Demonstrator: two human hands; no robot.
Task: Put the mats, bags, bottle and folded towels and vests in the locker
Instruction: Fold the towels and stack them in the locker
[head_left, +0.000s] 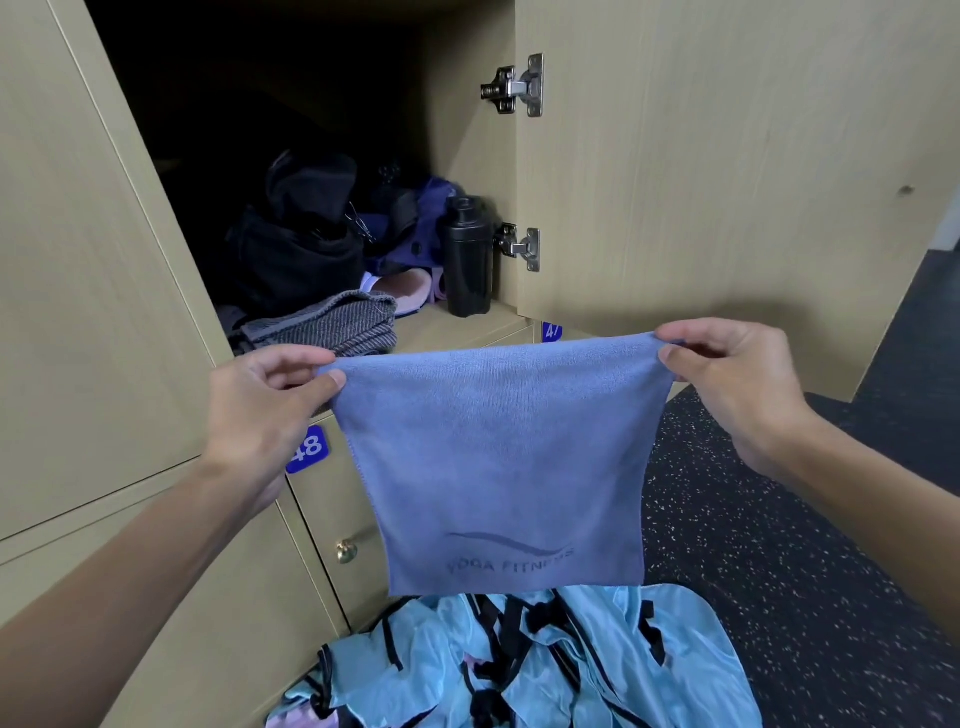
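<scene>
A blue towel (498, 457) printed "YOGA FITNESS" hangs in the air in front of the open locker (457, 327). My left hand (265, 410) pinches its top left corner and my right hand (727, 379) pinches its top right corner. Inside the locker lie a folded grey towel (332, 327), a black bag (296, 244), a purple bag (410, 228), rolled pink and purple mats (415, 288) and an upright black bottle (467, 257). Light blue vests with black trim (519, 660) lie heaped on the floor below the towel.
The locker door (727, 156) stands open to the right, with two metal hinges. Closed lockers numbered 48 (307, 449) and 47 (551, 331) sit below, one with a brass knob (345, 551). Dark speckled floor (779, 545) extends to the right.
</scene>
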